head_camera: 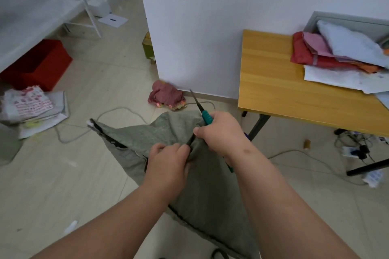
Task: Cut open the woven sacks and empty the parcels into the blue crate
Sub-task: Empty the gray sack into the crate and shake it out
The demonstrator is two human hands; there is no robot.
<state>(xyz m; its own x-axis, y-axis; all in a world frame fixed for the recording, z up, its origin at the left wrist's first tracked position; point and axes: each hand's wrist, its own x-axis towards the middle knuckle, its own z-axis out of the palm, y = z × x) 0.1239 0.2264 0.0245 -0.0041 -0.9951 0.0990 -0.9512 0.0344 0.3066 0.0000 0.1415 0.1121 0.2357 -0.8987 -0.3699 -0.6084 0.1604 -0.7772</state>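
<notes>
No text, label, brand or number could be read anywhere in the view. The white bag [28, 103] on the floor at the left carried rows of red print, but the characters were too blurred to make out. The papers [345, 79] lying on the wooden table [273, 82] showed only faint grey marks, too small to tell. A white sheet [113, 20] on the floor farther back bore a short dark mark that did not resolve into letters. Small labels among the cables [381, 139] under the table were likewise illegible.
</notes>
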